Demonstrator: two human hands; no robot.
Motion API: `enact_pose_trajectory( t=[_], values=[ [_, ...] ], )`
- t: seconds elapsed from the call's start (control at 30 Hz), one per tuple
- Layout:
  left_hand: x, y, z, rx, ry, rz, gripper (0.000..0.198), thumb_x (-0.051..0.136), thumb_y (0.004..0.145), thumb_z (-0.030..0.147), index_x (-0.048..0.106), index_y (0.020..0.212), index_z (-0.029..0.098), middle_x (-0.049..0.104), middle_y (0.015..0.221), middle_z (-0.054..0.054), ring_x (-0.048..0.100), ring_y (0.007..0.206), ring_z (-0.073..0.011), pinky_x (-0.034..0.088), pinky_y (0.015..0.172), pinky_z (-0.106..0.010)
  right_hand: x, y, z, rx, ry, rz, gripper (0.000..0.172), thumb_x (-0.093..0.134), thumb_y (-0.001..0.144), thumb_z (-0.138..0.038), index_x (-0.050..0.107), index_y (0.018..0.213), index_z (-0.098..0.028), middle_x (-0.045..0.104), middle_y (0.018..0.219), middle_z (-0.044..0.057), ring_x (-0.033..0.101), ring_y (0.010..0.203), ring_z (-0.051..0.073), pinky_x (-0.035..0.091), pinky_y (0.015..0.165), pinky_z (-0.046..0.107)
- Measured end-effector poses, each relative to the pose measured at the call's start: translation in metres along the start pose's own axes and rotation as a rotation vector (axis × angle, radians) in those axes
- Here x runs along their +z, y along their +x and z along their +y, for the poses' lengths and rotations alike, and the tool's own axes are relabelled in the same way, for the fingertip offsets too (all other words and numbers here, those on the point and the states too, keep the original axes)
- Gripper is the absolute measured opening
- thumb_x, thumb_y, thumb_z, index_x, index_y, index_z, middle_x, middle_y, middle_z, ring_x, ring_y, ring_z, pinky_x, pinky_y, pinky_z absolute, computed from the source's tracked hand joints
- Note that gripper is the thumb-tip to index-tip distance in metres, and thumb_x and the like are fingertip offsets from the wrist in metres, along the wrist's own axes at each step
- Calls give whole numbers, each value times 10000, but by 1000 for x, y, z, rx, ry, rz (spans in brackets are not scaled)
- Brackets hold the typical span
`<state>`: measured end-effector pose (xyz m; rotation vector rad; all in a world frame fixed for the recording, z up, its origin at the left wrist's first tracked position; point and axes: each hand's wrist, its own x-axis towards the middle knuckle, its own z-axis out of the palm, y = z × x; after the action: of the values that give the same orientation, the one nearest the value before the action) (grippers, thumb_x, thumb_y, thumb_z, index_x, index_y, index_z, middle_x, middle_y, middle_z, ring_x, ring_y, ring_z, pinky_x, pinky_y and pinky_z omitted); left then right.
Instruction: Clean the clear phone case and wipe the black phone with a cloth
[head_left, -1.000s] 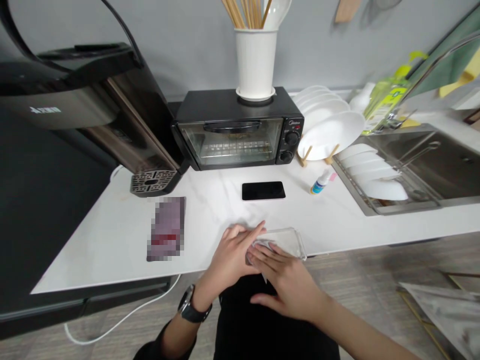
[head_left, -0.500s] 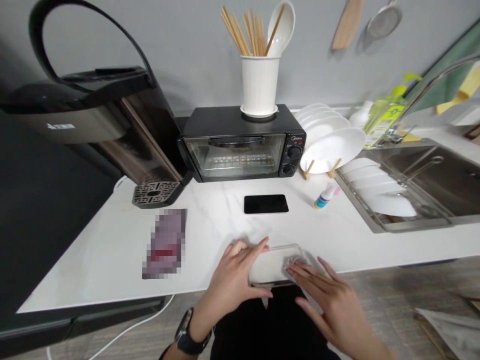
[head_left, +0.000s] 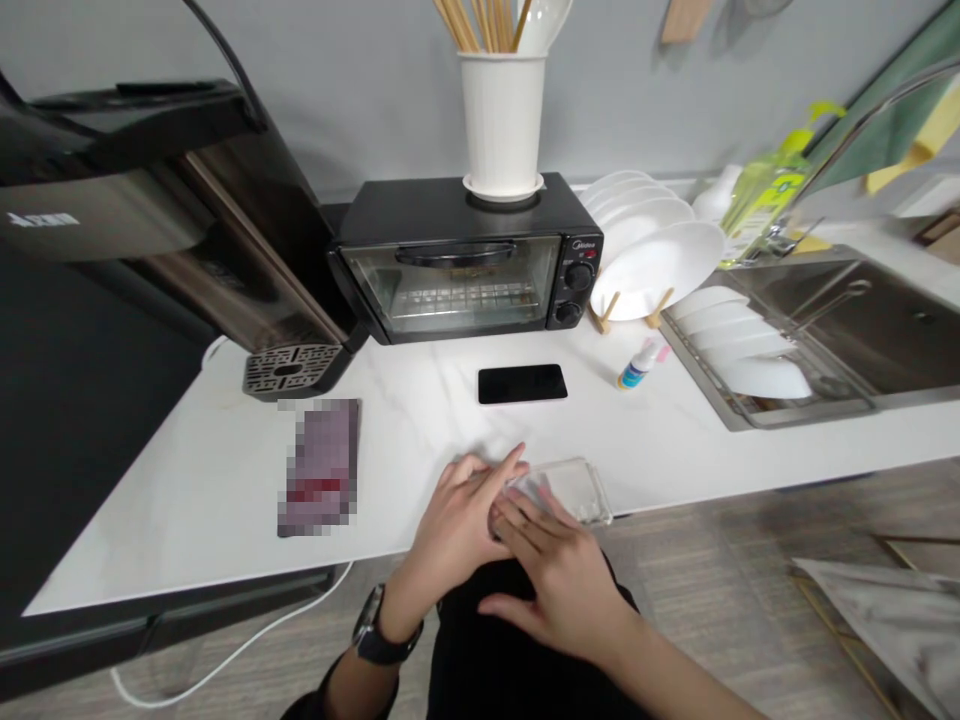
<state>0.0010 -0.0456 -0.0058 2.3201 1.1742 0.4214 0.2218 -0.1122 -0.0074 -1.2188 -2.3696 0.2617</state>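
Note:
A clear phone case lies flat at the front edge of the white counter. My left hand grips its left end, thumb and fingers around the border. With fingers stretched, my right hand presses a crumpled whitish tissue against the inside of the case, close to my left fingers. Part of the tissue and the case's left end are hidden beneath my hands. Beyond the case rests a black-screened smartphone, and a small spray bottle stands to its right.
A pixelated purplish flat item is at left, before a water dispenser. A toaster oven carries a white chopstick holder. Racked plates and a sink with bowls are at right.
My right hand has slid left with the tissue, from the case's right part to its left end beside my left hand. The view has shifted slightly.

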Motion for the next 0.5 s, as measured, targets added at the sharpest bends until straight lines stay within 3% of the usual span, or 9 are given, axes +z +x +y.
enact_pose_trajectory(
  t=[0.1,0.17,0.23,0.33,0.4,0.5],
  values=[
    [-1,1,0,-4,15,-12,1166,912,752,458,205,1672,345,676,1439,-16,533,1149,-298,388,1044,-427,-11,-8,8,-61,44,-88,505,583,1038,-469,591,1454,-181,658,1446,100,628,1347,260,395,1248,491],
    [-2,3,0,-2,14,-19,1234,935,704,511,191,1674,343,664,1456,-18,523,1165,-304,388,1054,-436,-19,-14,20,-14,-33,-67,419,555,1063,-341,588,1461,-216,664,1441,83,652,1316,245,378,1255,499],
    [-1,5,0,13,7,-26,1241,934,699,530,191,1675,339,655,1467,-19,520,1169,-302,389,1061,-436,-18,-11,23,29,-84,-11,469,582,1049,-388,589,1463,-168,648,1448,134,646,1322,288,397,1238,532],
    [-1,7,0,23,2,-16,1114,892,781,457,230,1668,324,665,1455,-14,525,1152,-285,392,1059,-417,-6,3,15,-43,15,-3,694,603,986,-612,610,1425,-74,637,1443,202,616,1354,333,448,1203,529],
    [-1,7,0,14,2,-4,1102,894,782,441,243,1663,320,676,1441,-5,521,1149,-282,387,1062,-415,-5,7,13,-115,95,-73,621,578,1012,-580,618,1425,-118,663,1427,153,624,1350,287,447,1211,490],
    [-2,7,0,6,-12,-12,1222,940,693,523,226,1663,323,668,1452,-9,511,1158,-294,391,1055,-426,-12,4,24,-83,53,-112,438,561,1057,-359,585,1476,-235,681,1418,73,647,1323,241,425,1226,496]
  ],
)
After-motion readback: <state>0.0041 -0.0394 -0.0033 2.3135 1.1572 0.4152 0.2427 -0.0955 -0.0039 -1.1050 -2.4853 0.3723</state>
